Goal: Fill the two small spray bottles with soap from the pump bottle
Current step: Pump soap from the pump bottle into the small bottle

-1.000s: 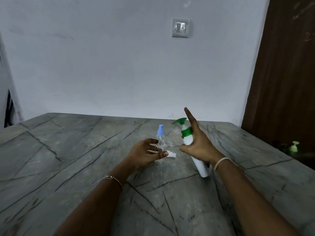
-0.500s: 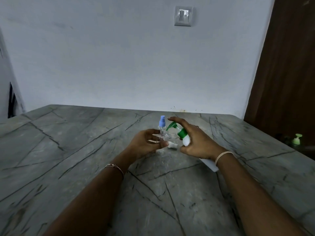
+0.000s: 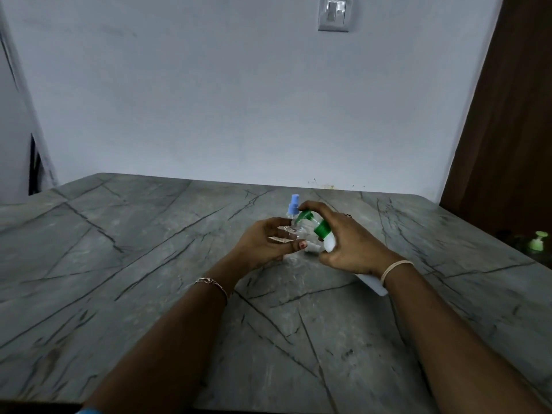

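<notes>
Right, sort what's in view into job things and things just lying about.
Job: pump bottle in the right hand; clear small bottle in the left hand; blue-capped spray bottle behind them.
Lying about: green-topped bottle at the far right; light switch on the wall.

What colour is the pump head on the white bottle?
Green plastic pump head, clearest in the head view.

A grey stone table (image 3: 119, 264) with dark veins fills the lower half of the view. Behind its far edge rises a plain, pale wall (image 3: 209, 100), evenly and dimly lit. High above the table's far edge sits a light switch (image 3: 333, 14). To the table's right stands a dark brown wooden door (image 3: 513, 130). Past the table's left corner is a narrow dark gap (image 3: 35, 168).
</notes>
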`<state>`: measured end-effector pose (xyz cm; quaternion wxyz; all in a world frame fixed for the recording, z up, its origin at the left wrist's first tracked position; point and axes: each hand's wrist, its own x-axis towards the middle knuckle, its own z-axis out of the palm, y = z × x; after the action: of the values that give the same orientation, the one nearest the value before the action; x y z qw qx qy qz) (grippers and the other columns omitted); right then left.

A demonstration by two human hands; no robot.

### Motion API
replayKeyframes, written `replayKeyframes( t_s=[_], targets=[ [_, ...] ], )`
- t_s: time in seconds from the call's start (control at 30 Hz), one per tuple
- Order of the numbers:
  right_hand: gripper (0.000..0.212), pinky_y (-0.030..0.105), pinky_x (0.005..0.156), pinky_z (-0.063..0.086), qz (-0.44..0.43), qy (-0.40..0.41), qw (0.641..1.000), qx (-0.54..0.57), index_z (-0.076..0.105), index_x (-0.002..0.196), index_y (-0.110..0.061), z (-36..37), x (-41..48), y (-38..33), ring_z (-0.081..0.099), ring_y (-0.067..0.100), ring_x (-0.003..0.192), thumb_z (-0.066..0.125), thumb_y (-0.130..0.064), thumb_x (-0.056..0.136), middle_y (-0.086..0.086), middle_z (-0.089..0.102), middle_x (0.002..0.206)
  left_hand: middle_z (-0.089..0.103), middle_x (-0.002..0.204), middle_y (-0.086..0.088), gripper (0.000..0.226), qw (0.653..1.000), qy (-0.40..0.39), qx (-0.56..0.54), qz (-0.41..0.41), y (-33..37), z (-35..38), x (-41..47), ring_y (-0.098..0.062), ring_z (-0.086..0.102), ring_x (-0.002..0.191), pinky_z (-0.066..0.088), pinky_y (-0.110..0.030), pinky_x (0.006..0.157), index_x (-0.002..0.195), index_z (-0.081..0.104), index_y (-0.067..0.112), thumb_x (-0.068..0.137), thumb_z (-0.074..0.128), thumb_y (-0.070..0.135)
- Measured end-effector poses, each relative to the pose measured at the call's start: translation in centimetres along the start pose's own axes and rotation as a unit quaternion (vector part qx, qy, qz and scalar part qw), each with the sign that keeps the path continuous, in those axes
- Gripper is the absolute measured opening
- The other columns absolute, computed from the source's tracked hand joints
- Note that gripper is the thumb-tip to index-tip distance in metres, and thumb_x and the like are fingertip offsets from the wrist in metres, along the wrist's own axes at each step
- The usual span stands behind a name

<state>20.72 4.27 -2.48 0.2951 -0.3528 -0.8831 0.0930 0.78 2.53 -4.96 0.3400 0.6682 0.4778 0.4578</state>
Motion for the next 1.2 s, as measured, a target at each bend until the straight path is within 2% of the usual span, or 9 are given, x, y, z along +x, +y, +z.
replayKeyframes(
  t_s=[0.1, 0.23, 0.43, 0.63, 0.77, 0.87, 0.97, 1.1, 1.2],
  targets=[
    [0.080, 0.045, 0.078, 0.054, 0.003, 0.000, 1.000, -0.001, 0.026, 0.128, -0.056, 0.0, 0.0, -0.1, 0.060, 0.019, 0.088, 0.074, -0.031, 0.069, 0.001, 0.063, 0.105, 0.068, 0.093, 0.015, 0.041, 1.000, 0.004, -0.006, 0.006, 0.1, 0.2, -0.1, 0.003, 0.066, 0.082, 0.055, -0.018, 0.071, 0.108, 0.057, 0.033, 0.075, 0.080, 0.028],
    [0.078, 0.044, 0.079, 0.053, 0.003, 0.003, 1.000, -0.007, 0.027, 0.127, -0.051, 0.2, 0.1, -0.2, 0.059, 0.017, 0.090, 0.076, -0.027, 0.071, 0.001, 0.062, 0.105, 0.069, 0.097, 0.010, 0.047, 1.000, 0.008, -0.023, -0.006, 0.2, 0.2, -0.1, -0.004, 0.066, 0.090, 0.059, -0.028, 0.075, 0.119, 0.060, 0.025, 0.077, 0.078, 0.030],
    [0.072, 0.043, 0.077, 0.053, 0.001, 0.022, 0.999, -0.027, 0.030, 0.120, -0.045, 0.6, 0.6, 0.0, 0.057, 0.016, 0.090, 0.077, -0.021, 0.071, -0.001, 0.061, 0.104, 0.070, 0.098, 0.009, 0.031, 0.998, -0.024, -0.051, -0.023, 0.3, 0.0, -0.1, -0.003, 0.066, 0.087, 0.058, -0.025, 0.075, 0.102, 0.060, 0.035, 0.078, 0.078, 0.026],
    [0.071, 0.044, 0.076, 0.053, 0.000, 0.028, 0.999, -0.045, 0.029, 0.121, -0.051, 0.9, 0.6, 0.3, 0.057, 0.018, 0.090, 0.075, -0.030, 0.072, -0.001, 0.062, 0.102, 0.070, 0.095, 0.009, 0.028, 0.997, -0.027, -0.062, -0.034, 0.3, 0.0, 0.1, -0.003, 0.066, 0.083, 0.057, -0.027, 0.075, 0.095, 0.059, 0.038, 0.078, 0.077, 0.024],
    [0.079, 0.040, 0.078, 0.052, 0.002, 0.012, 0.997, -0.071, 0.020, 0.129, -0.059, 0.3, -0.1, 0.1, 0.054, 0.015, 0.093, 0.074, -0.037, 0.074, -0.001, 0.062, 0.105, 0.071, 0.095, 0.008, 0.028, 0.996, -0.035, -0.068, -0.036, 0.2, 0.0, 0.1, -0.001, 0.067, 0.081, 0.057, -0.022, 0.070, 0.095, 0.060, 0.036, 0.078, 0.077, 0.023],
    [0.100, 0.036, 0.079, 0.050, 0.006, -0.023, 0.997, -0.079, 0.010, 0.136, -0.062, -0.5, -0.6, -0.2, 0.051, 0.016, 0.096, 0.079, -0.033, 0.070, -0.001, 0.060, 0.110, 0.070, 0.091, 0.010, 0.027, 0.996, -0.038, -0.070, -0.036, 0.3, -0.1, 0.0, 0.002, 0.068, 0.077, 0.057, -0.022, 0.070, 0.094, 0.060, 0.036, 0.079, 0.076, 0.021],
    [0.113, 0.037, 0.080, 0.048, 0.006, -0.038, 0.993, -0.110, -0.002, 0.142, -0.059, -0.5, -0.8, -0.3, 0.049, 0.019, 0.097, 0.079, -0.024, 0.071, 0.001, 0.056, 0.112, 0.069, 0.096, 0.009, 0.031, 0.996, -0.038, -0.067, -0.041, 0.3, -0.1, 0.1, -0.003, 0.067, 0.085, 0.058, -0.026, 0.075, 0.102, 0.059, 0.035, 0.078, 0.076, 0.024],
    [0.096, 0.042, 0.080, 0.048, 0.001, -0.025, 0.994, -0.108, 0.011, 0.139, -0.054, -0.1, -0.4, -0.4, 0.048, 0.019, 0.094, 0.068, -0.009, 0.076, 0.003, 0.056, 0.110, 0.069, 0.108, 0.000, 0.035, 0.996, -0.028, -0.068, -0.052, 0.3, -0.1, 0.3, -0.014, 0.066, 0.099, 0.057, -0.033, 0.081, 0.105, 0.057, 0.037, 0.077, 0.077, 0.028],
    [0.092, 0.044, 0.083, 0.049, 0.007, -0.015, 0.994, -0.108, 0.016, 0.134, -0.051, 0.3, -0.2, -0.3, 0.050, 0.020, 0.098, 0.069, -0.006, 0.074, 0.001, 0.056, 0.115, 0.068, 0.111, -0.002, 0.044, 0.996, -0.024, -0.065, -0.059, 0.2, -0.1, 0.4, -0.016, 0.067, 0.100, 0.058, -0.029, 0.076, 0.117, 0.058, 0.029, 0.077, 0.077, 0.030]
  ],
)
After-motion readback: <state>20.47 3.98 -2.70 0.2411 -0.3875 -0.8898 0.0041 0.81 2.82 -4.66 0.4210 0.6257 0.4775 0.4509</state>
